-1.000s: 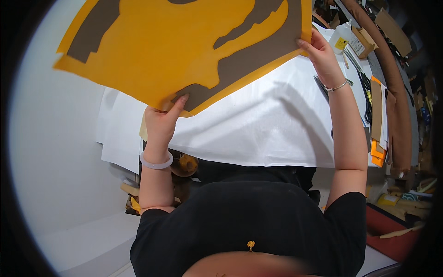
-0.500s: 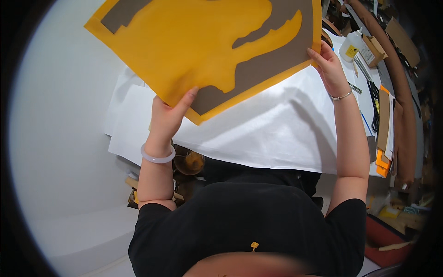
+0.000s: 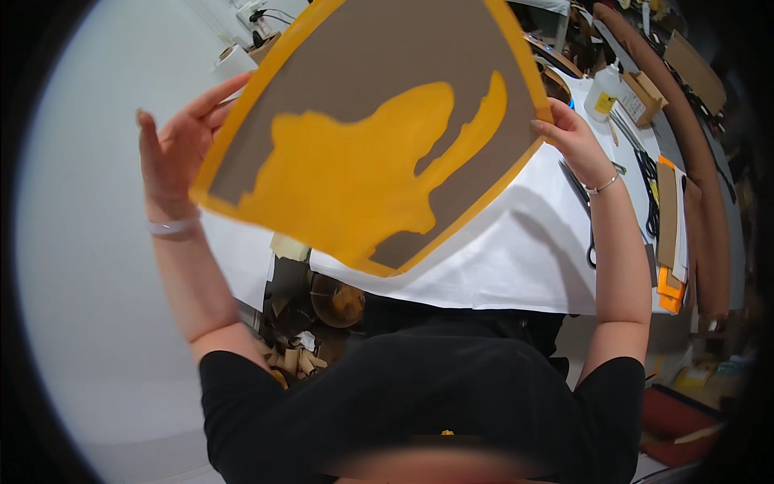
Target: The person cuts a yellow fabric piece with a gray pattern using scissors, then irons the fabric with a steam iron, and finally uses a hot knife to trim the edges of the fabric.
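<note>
A flat brown panel with a yellow border and a large irregular yellow shape is held up in front of me, tilted, above the white-covered table. My right hand pinches its right edge, thumb on the front face and fingers behind. Beside the panel's left edge is my left hand, open, thumb stretched away. Some of its fingertips reach to or just behind that edge; whether they touch cannot be made out. The panel's top runs out of the picture.
White sheeting covers the table. Black-handled scissors lie near my right forearm. Farther right are a white bottle, a small cardboard box, stacked card strips and a long brown roll. A white wall stands at left.
My left hand has let go of the panel's lower corner and moved left, opening. The panel has turned and come lower, still in my right hand, and more of its brown face shows.
</note>
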Tool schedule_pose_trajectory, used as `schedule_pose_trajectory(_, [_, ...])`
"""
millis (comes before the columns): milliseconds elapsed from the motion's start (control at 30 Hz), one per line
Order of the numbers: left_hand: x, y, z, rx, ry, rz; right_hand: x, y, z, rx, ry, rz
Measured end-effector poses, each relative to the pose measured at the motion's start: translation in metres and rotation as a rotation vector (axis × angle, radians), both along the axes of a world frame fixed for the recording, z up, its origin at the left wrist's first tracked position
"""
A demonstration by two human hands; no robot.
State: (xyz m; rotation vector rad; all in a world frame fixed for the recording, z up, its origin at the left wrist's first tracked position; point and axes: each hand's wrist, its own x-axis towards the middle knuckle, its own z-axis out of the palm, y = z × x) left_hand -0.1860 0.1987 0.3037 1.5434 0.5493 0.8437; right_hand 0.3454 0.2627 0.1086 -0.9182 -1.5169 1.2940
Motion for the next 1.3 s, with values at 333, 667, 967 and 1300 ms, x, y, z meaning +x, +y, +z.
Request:
schedule_pose_trajectory(333, [0.031, 0.001, 0.008, -0.264, -0.169, -0.185, -0.006, -0.007, -0.003, 0.02, 0.092, 0.053])
schedule_pose_trajectory(667, [0.101, -0.026, -0.138, -0.166, -0.454, -0.022, -0.05, -0.043, 0.013, -0.033, 0.577, 0.016])
schedule_pose_trajectory(967, [0.18, -0.037, -0.14, 0.279, -0.378, 0.456, -0.096, -0.054, 0.018, -0.008, 0.751, -0.163])
schedule_pose_trajectory(1300, [0.151, -0.044, -0.127, 0.213, -0.449, 0.768, -0.083, -0.052, -0.012, 0.057, 0.69, -0.255])
